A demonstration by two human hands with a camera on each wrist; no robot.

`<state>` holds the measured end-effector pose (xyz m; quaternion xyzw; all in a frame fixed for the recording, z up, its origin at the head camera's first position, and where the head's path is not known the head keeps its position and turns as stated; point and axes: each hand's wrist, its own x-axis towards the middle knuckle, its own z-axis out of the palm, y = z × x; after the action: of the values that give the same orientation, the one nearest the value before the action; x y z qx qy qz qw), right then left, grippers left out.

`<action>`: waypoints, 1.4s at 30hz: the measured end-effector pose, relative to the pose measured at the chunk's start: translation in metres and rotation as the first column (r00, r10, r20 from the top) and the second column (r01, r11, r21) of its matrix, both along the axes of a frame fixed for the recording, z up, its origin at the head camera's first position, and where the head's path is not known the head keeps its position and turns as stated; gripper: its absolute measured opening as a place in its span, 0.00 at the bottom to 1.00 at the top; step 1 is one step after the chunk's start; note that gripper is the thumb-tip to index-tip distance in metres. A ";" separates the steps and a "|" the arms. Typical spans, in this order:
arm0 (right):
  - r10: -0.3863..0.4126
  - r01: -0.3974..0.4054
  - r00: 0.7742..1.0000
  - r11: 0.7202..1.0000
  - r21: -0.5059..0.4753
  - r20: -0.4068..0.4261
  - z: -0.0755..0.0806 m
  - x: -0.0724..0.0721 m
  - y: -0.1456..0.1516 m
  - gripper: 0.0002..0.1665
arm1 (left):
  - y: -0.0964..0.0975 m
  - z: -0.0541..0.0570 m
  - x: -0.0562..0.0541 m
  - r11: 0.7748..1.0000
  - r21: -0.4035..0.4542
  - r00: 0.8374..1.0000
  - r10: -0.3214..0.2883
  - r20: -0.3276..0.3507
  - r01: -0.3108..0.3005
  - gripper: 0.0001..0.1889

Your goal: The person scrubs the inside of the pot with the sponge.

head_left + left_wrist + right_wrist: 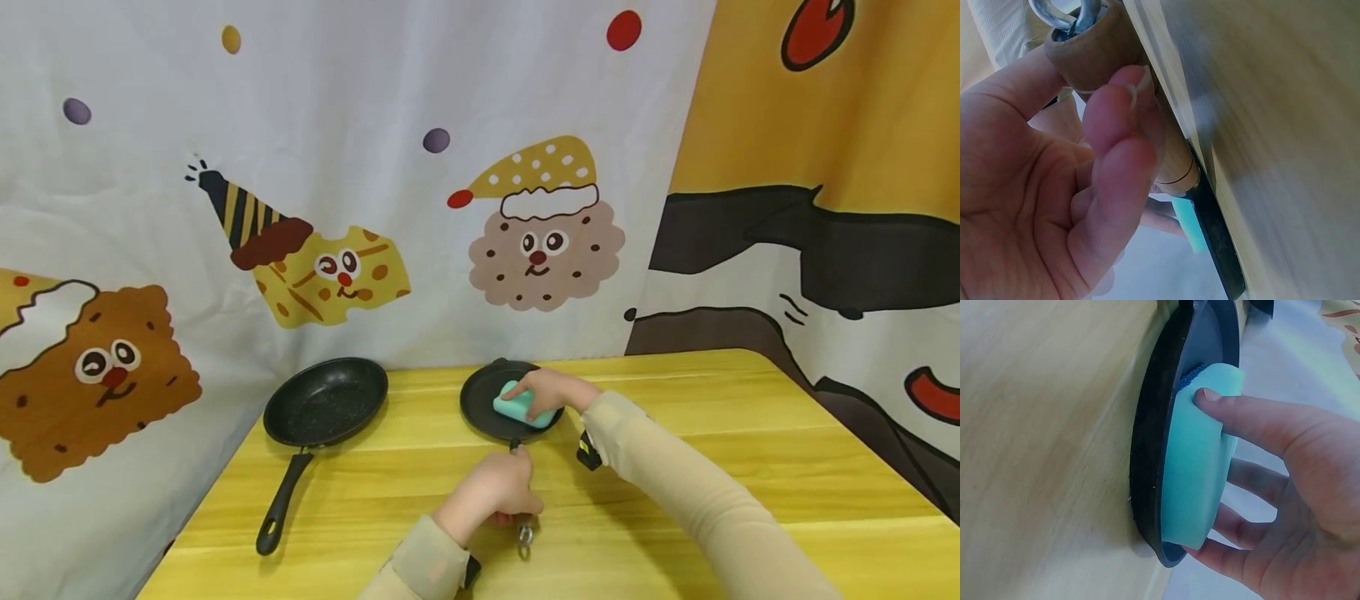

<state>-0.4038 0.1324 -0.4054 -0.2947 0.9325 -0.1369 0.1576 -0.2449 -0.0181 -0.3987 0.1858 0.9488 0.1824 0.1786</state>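
Note:
A small black frying pan (480, 406) lies flat on the table, its wooden handle (1175, 153) ending in a metal ring (525, 537). My left hand (497, 487) grips that handle, fingers curled round it in the left wrist view. Inside the pan sits a turquoise sponge (1194, 469) with a dark blue scouring side (1191, 376) facing the pan. My right hand (551, 392) holds the sponge between thumb and fingers, pressed against the pan's inner surface. Part of the pan is hidden under the sponge and the right hand.
A larger black frying pan (326, 404) stands to the left, its black handle (283, 504) pointing toward the front. The yellow wood-grain table (675, 517) carries both pans. Behind hangs a white curtain (337, 100) with cartoon food prints.

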 end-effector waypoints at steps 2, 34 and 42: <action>0.015 -0.015 1.000 1.000 -0.004 -0.006 0.000 0.000 -0.001 0.34 | 0.000 0.000 0.001 1.000 0.009 1.000 -0.001 0.001 0.001 0.46; 0.006 -0.007 0.989 1.000 -0.001 -0.147 -0.008 0.017 -0.052 0.29 | -0.001 0.000 0.003 0.999 0.046 1.000 -0.013 -0.016 0.014 0.46; -0.031 0.031 0.988 1.000 -0.002 -0.153 -0.010 0.015 -0.062 0.30 | 0.001 -0.001 0.001 0.999 0.031 1.000 -0.014 -0.026 0.015 0.46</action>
<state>-0.3888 0.0700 -0.4154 -0.2898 0.9464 -0.1159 0.0835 -0.2443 -0.0176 -0.4001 0.1980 0.9467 0.1935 0.1647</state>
